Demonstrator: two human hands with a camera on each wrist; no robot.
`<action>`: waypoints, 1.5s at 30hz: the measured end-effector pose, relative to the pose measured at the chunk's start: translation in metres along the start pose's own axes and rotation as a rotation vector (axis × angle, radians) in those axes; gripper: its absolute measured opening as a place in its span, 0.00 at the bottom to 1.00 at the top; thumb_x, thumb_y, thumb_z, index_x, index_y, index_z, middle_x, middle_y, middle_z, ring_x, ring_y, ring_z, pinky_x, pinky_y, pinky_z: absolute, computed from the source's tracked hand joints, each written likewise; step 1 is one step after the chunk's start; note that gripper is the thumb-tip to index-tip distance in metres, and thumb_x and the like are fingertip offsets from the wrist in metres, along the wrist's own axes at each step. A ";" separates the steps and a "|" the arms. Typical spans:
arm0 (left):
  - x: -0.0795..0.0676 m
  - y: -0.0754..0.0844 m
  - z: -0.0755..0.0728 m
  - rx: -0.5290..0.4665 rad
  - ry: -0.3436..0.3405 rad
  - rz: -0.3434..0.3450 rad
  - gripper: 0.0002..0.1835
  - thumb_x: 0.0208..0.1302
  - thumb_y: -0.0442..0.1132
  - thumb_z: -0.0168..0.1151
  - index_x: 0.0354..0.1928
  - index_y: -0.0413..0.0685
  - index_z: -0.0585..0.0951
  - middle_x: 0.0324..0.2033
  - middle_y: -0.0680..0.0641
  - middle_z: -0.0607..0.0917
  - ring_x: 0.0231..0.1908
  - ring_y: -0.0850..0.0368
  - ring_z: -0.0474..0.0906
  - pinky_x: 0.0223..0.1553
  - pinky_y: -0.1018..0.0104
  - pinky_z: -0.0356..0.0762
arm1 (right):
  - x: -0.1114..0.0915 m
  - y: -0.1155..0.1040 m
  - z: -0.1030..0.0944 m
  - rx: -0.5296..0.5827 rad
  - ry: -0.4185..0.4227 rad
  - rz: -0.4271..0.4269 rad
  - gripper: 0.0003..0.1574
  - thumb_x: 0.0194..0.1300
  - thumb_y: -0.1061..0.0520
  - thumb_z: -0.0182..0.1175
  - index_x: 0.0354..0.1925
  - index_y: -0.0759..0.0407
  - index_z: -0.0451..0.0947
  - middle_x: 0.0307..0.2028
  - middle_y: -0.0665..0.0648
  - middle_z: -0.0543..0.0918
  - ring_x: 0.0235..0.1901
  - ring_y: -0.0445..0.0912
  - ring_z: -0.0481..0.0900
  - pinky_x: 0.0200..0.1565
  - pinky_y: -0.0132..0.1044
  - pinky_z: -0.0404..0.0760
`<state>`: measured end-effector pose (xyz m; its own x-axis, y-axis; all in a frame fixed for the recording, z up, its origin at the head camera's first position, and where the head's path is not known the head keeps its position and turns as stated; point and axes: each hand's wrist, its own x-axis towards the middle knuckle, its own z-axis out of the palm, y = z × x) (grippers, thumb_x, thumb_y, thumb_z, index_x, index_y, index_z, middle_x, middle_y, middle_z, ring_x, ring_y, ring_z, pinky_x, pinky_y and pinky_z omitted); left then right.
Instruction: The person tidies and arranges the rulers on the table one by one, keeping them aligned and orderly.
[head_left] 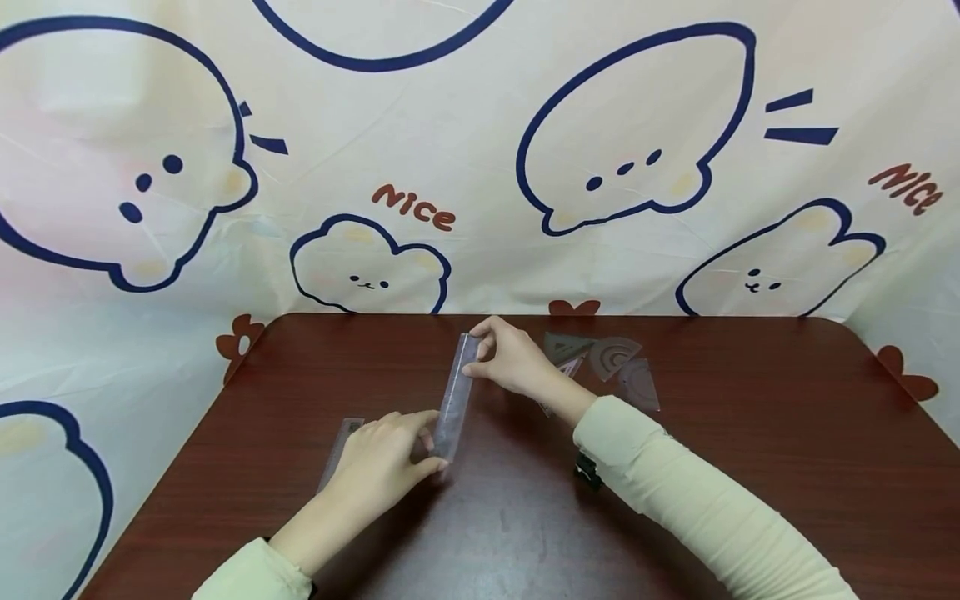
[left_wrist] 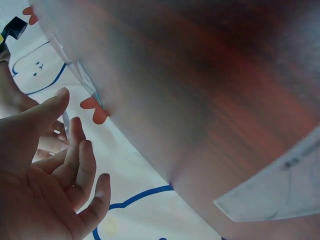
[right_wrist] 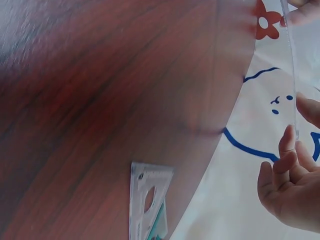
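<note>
A clear straight ruler (head_left: pixel 455 400) is held tilted above the table between both hands. My right hand (head_left: pixel 512 357) pinches its far end between thumb and fingers. At the near end, my left hand (head_left: pixel 386 457) holds it with the thumb at the lower corner and fingers along the edge. In the right wrist view the ruler (right_wrist: pixel 291 65) appears edge-on, with the right hand (right_wrist: pixel 295 187) at its lower end. The left wrist view shows the left hand (left_wrist: pixel 55 175) large, with only a sliver of the ruler behind it.
Another clear ruler (head_left: pixel 341 446) lies on the brown table (head_left: pixel 525 533), partly behind the left hand. Beyond the right wrist lie a greenish set square (head_left: pixel 566 345), a protractor-like piece (head_left: pixel 615 356) and another clear piece (head_left: pixel 640 385). A patterned cloth (head_left: pixel 480 150) hangs behind the table.
</note>
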<state>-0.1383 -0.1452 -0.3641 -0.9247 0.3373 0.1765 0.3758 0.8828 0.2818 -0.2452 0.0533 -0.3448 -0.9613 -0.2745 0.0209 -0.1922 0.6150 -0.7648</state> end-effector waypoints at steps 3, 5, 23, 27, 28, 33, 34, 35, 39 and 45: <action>-0.006 -0.002 -0.001 -0.003 0.015 -0.005 0.28 0.47 0.48 0.80 0.52 0.50 0.83 0.26 0.69 0.79 0.30 0.65 0.75 0.32 0.62 0.74 | -0.001 -0.003 0.005 -0.009 -0.003 0.003 0.31 0.57 0.53 0.75 0.56 0.55 0.74 0.33 0.49 0.79 0.35 0.46 0.75 0.43 0.40 0.73; -0.009 -0.003 -0.002 -0.004 0.022 -0.010 0.29 0.46 0.48 0.81 0.52 0.51 0.83 0.25 0.70 0.78 0.29 0.66 0.73 0.31 0.64 0.73 | -0.002 -0.004 0.008 -0.013 -0.006 -0.005 0.31 0.56 0.53 0.75 0.56 0.56 0.74 0.33 0.49 0.79 0.33 0.45 0.74 0.41 0.39 0.73; -0.042 -0.010 -0.010 0.116 0.034 -0.008 0.30 0.44 0.59 0.78 0.50 0.57 0.85 0.44 0.56 0.87 0.51 0.45 0.81 0.50 0.48 0.76 | -0.016 -0.009 0.024 -0.088 -0.103 -0.142 0.30 0.58 0.51 0.74 0.57 0.55 0.77 0.42 0.50 0.80 0.42 0.45 0.77 0.43 0.38 0.76; -0.047 -0.012 -0.010 0.130 0.048 0.007 0.30 0.43 0.59 0.79 0.49 0.57 0.86 0.42 0.57 0.87 0.47 0.49 0.82 0.48 0.50 0.77 | -0.019 -0.009 0.028 -0.107 -0.117 -0.143 0.30 0.58 0.50 0.74 0.57 0.54 0.77 0.41 0.49 0.81 0.42 0.45 0.78 0.43 0.38 0.76; -0.048 -0.013 -0.010 0.136 0.054 0.012 0.30 0.42 0.59 0.79 0.49 0.57 0.86 0.42 0.58 0.87 0.45 0.51 0.82 0.47 0.51 0.77 | -0.019 -0.009 0.029 -0.110 -0.117 -0.144 0.30 0.58 0.50 0.74 0.57 0.53 0.77 0.41 0.49 0.81 0.41 0.44 0.78 0.43 0.38 0.76; -0.054 -0.015 -0.010 0.164 0.069 0.036 0.30 0.42 0.60 0.79 0.48 0.56 0.86 0.40 0.58 0.86 0.41 0.59 0.81 0.44 0.56 0.77 | -0.022 -0.013 0.034 -0.121 -0.138 -0.149 0.31 0.59 0.50 0.73 0.59 0.54 0.76 0.43 0.50 0.81 0.41 0.43 0.77 0.42 0.37 0.76; -0.055 -0.016 -0.010 0.169 0.069 0.041 0.30 0.42 0.60 0.78 0.48 0.56 0.86 0.40 0.58 0.86 0.42 0.58 0.81 0.45 0.55 0.77 | -0.022 -0.013 0.035 -0.124 -0.142 -0.148 0.32 0.59 0.50 0.73 0.60 0.54 0.76 0.43 0.49 0.82 0.41 0.42 0.77 0.42 0.37 0.76; -0.056 -0.016 -0.010 0.169 0.067 0.046 0.30 0.42 0.60 0.78 0.48 0.55 0.86 0.40 0.57 0.86 0.42 0.58 0.81 0.46 0.54 0.77 | -0.023 -0.014 0.036 -0.125 -0.146 -0.145 0.32 0.59 0.50 0.73 0.60 0.54 0.76 0.43 0.49 0.82 0.41 0.42 0.77 0.42 0.37 0.76; -0.059 -0.020 -0.011 0.171 0.059 0.055 0.30 0.43 0.61 0.78 0.48 0.55 0.86 0.41 0.58 0.86 0.42 0.57 0.80 0.48 0.53 0.76 | -0.024 -0.014 0.040 -0.130 -0.150 -0.145 0.32 0.59 0.50 0.73 0.60 0.53 0.77 0.42 0.49 0.82 0.40 0.43 0.78 0.43 0.37 0.76; -0.067 -0.028 -0.013 0.189 0.047 0.050 0.28 0.42 0.62 0.78 0.47 0.59 0.86 0.39 0.61 0.85 0.40 0.61 0.80 0.44 0.58 0.76 | -0.024 -0.013 0.048 -0.142 -0.171 -0.154 0.32 0.59 0.49 0.73 0.60 0.53 0.77 0.43 0.50 0.83 0.41 0.45 0.79 0.44 0.36 0.75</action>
<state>-0.0859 -0.1964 -0.3716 -0.8995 0.3709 0.2310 0.3994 0.9123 0.0905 -0.2100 0.0161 -0.3664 -0.8736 -0.4865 0.0116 -0.3711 0.6506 -0.6626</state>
